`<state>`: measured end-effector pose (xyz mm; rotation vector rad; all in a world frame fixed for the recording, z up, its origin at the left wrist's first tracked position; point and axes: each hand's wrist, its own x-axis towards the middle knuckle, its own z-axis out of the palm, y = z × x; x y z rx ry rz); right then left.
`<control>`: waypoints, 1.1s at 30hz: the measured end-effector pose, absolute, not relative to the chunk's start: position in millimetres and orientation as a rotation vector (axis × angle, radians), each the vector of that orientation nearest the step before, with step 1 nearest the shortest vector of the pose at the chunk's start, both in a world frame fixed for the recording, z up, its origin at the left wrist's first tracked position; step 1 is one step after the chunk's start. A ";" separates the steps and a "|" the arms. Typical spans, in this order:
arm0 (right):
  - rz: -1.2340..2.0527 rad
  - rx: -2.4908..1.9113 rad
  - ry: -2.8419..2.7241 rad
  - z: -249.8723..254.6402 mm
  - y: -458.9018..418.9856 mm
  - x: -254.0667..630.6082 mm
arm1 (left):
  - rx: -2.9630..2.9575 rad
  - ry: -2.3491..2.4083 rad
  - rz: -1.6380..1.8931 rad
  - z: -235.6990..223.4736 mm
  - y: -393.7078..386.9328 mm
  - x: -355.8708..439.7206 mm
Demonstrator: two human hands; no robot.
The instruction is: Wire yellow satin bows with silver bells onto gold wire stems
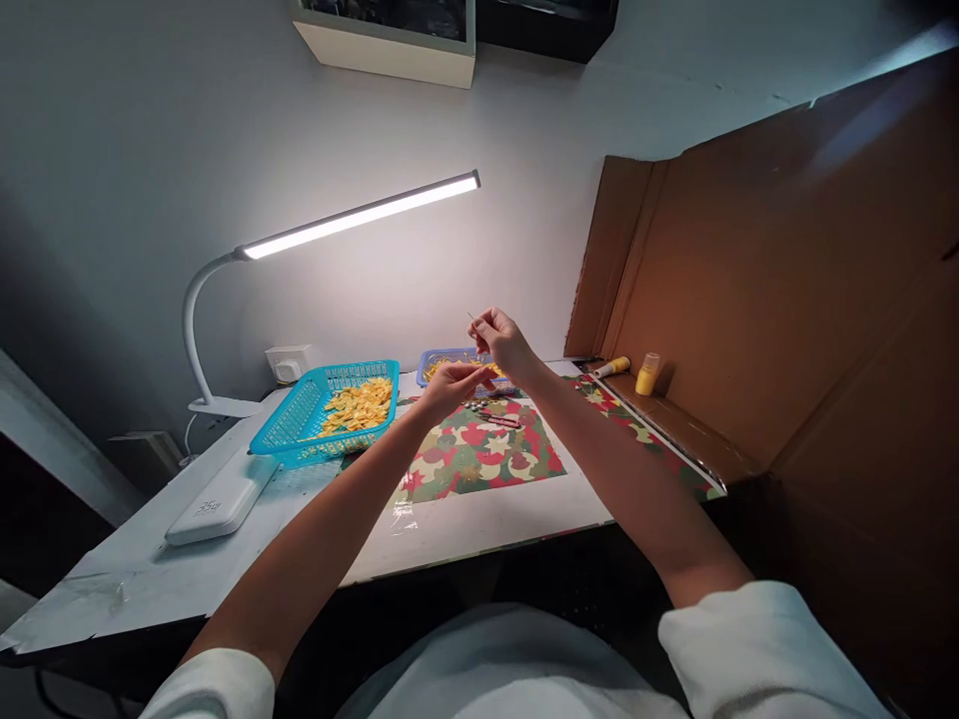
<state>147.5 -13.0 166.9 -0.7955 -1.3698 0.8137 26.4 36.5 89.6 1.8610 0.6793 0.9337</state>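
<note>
My right hand is raised above the table, its fingers pinched on a thin needle-like piece whose tip pokes out to the upper left. Just below and to the left, my left hand is closed in a pinch; what its fingertips hold is too small to make out. Behind both hands sits a purple basket with thin yellow pieces in it, partly hidden. Beneath them, a red-handled tool like small snips and some small shiny bits lie on a camouflage-patterned sheet.
A turquoise basket with flat yellow pieces stands at left. Near it are a white power bank and a clamp lamp, lit. Two yellow-and-white containers, one lying and one upright, sit by the cardboard wall.
</note>
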 end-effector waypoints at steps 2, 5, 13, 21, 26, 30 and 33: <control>0.814 -0.806 -1.355 168.9 -12.3 149.1 | 1.858 0.696 0.917 85.1 37.0 24.8; 0.818 -0.821 -1.336 171.6 -10.3 151.7 | 1.857 0.711 0.886 76.8 37.1 21.6; 0.796 -0.825 -1.322 180.6 -9.3 157.9 | 1.887 0.765 0.696 42.1 30.7 13.6; 0.750 -0.839 -1.317 195.0 -7.6 167.2 | 2.010 0.789 0.507 19.7 21.4 0.9; 0.728 -0.840 -1.321 205.3 -10.8 170.0 | 2.101 0.784 0.429 20.5 15.6 -6.9; 0.722 -0.840 -1.335 213.7 -15.4 170.0 | 2.151 0.771 0.405 27.7 13.6 -19.9; 0.721 -0.842 -1.348 216.8 -16.5 168.5 | 2.158 0.793 0.548 47.6 17.8 -27.5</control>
